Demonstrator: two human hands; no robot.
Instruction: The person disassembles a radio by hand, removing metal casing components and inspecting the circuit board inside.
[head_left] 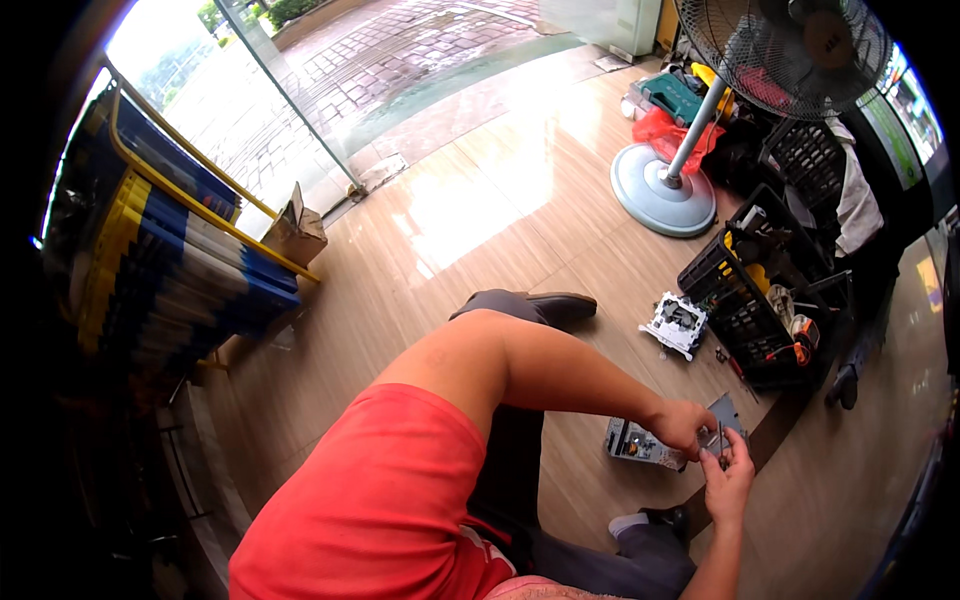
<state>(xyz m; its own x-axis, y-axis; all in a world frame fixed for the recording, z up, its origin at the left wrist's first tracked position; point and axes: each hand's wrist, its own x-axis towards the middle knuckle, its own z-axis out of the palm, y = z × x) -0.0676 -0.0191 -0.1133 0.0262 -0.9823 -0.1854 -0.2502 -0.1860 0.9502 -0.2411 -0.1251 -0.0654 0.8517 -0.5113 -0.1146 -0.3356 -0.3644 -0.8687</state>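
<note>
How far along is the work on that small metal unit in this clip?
Looks done: one white-framed module already lies apart on the floor beside the black crate. In hand: left hand grips the grey metal unit; right hand holds a thin tool at its plate. Left: the unit still looks largely assembled; finer detail is too small to tell.

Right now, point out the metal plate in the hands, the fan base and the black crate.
metal plate (724,412), head view, on its flat grey face above the fingers.
fan base (662,205), head view, on the round grey disc.
black crate (742,315), head view, on its slotted front wall.
</note>
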